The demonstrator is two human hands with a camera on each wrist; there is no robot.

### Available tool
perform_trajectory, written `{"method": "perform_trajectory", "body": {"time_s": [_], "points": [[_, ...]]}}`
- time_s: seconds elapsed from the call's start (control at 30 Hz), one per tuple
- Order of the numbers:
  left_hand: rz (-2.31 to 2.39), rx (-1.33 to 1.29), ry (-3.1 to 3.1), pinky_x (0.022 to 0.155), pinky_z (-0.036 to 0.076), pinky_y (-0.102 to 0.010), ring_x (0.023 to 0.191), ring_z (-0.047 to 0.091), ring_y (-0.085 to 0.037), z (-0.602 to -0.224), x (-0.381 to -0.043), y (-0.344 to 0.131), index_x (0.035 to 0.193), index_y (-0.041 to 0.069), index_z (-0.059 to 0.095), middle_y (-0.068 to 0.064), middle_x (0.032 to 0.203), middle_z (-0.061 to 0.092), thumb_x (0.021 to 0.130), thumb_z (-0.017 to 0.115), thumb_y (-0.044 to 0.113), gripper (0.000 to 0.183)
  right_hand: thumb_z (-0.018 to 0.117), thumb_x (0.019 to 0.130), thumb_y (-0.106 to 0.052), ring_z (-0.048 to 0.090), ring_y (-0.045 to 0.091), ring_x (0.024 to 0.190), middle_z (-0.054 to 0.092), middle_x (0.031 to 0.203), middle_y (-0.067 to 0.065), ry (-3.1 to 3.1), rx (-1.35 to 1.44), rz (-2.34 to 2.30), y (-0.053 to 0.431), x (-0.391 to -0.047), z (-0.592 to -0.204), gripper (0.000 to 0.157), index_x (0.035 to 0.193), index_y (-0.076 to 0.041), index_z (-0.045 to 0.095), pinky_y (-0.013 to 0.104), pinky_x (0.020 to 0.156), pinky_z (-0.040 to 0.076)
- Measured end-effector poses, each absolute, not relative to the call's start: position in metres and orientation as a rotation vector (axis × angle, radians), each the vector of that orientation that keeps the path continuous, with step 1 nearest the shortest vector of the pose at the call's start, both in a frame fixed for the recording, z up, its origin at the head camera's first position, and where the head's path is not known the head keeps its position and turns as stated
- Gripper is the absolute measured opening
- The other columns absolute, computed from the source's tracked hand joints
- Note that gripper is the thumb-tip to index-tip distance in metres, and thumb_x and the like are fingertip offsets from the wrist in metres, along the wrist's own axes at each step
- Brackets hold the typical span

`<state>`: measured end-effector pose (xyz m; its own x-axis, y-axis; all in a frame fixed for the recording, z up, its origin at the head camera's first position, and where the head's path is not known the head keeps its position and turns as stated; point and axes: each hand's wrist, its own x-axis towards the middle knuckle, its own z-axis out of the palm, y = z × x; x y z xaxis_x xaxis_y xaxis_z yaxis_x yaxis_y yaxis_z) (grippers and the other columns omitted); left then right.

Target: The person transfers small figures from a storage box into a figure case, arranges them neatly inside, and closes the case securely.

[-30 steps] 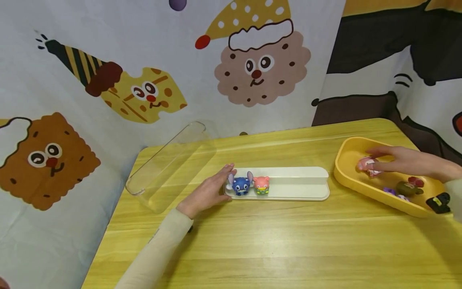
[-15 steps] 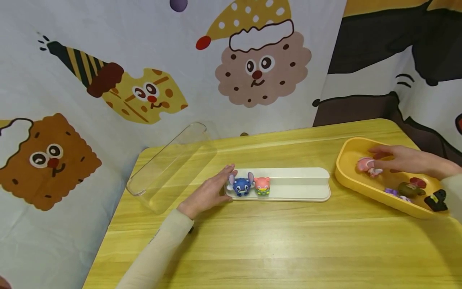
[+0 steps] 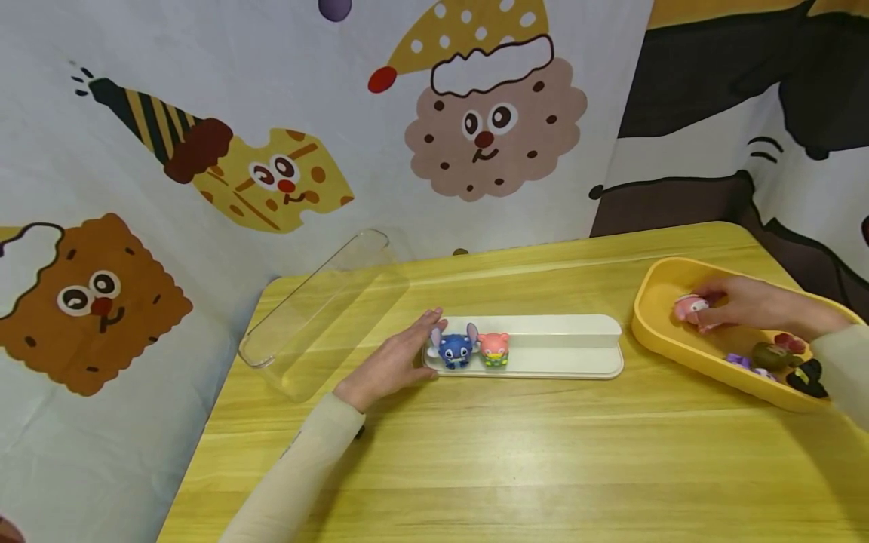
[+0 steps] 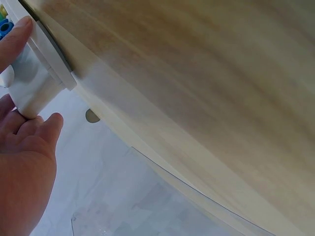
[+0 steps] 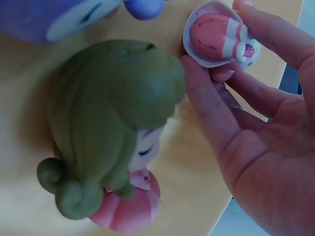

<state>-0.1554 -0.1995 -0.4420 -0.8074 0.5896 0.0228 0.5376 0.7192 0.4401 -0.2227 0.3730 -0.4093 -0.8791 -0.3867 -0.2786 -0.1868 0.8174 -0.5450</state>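
Note:
My left hand (image 3: 390, 369) grips the left end of a long white stepped base (image 3: 557, 358), thumb at the near edge and fingers behind. On that base stand a blue big-eared figurine (image 3: 455, 351) and, beside it, a pink figurine with a yellow-green lower part (image 3: 494, 351). My right hand (image 3: 753, 302) reaches into a yellow tray (image 3: 668, 343) and pinches a pink-and-white figurine (image 3: 689, 305) between thumb and fingers. In the right wrist view this figurine (image 5: 211, 37) shows a pink body inside a pale rounded rim. The fingers hide part of it.
Also in the tray are a green-haired figurine (image 3: 769, 356), a purple one (image 3: 738, 360) and a black one (image 3: 808, 378). A clear plastic cover (image 3: 326, 317) stands at the table's back left, near the patterned cloth (image 3: 380, 166).
The right hand has drawn its thumb and fingers together round the pink-and-white figurine, which has turned a little. Its sleeve has shifted left and down. The left hand stays put.

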Motion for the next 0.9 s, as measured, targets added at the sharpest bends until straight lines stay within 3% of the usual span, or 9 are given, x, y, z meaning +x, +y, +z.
{"method": "perform_trajectory", "body": {"time_s": [0.27, 0.5, 0.77, 0.9], "points": [[0.658, 0.92, 2.809, 0.123, 0.03, -0.043, 0.157, 0.019, -0.021, -0.442, -0.154, -0.2, 0.163, 0.013, 0.032, -0.004, 0.173, 0.016, 0.087, 0.086, 0.018, 0.094, 0.082, 0.09, -0.023, 0.054, 0.013, 0.081, 0.068, 0.101, 0.006, 2.72, -0.43, -0.628, 0.373, -0.222, -0.398, 0.052, 0.122, 0.012, 0.061, 0.022, 0.067, 0.048], [0.673, 0.928, 2.812, 0.123, 0.03, -0.044, 0.157, 0.02, -0.022, -0.441, -0.154, -0.2, 0.163, 0.012, 0.033, -0.005, 0.172, 0.018, 0.086, 0.087, 0.017, 0.094, 0.081, 0.091, -0.031, 0.058, 0.025, 0.084, 0.067, 0.104, 0.018, 2.741, -0.312, -0.608, 0.369, -0.22, -0.377, 0.066, 0.128, 0.016, 0.053, 0.026, 0.062, 0.05], [0.677, 0.908, 2.802, 0.123, 0.03, -0.043, 0.157, 0.02, -0.021, -0.439, -0.154, -0.2, 0.164, 0.013, 0.032, -0.004, 0.172, 0.017, 0.087, 0.086, 0.017, 0.094, 0.08, 0.091, -0.041, 0.068, 0.04, 0.095, 0.062, 0.117, 0.033, 2.788, -0.233, -0.611, 0.358, -0.207, -0.355, 0.076, 0.133, 0.014, 0.049, 0.044, 0.07, 0.062], [0.675, 0.909, 2.802, 0.124, 0.03, -0.043, 0.157, 0.019, -0.021, -0.44, -0.154, -0.199, 0.164, 0.013, 0.032, -0.003, 0.173, 0.016, 0.087, 0.086, 0.017, 0.094, 0.081, 0.089, -0.045, 0.065, 0.05, 0.105, 0.057, 0.126, 0.036, 2.818, -0.217, -0.636, 0.35, -0.198, -0.347, 0.08, 0.136, 0.011, 0.048, 0.052, 0.075, 0.061]]}}
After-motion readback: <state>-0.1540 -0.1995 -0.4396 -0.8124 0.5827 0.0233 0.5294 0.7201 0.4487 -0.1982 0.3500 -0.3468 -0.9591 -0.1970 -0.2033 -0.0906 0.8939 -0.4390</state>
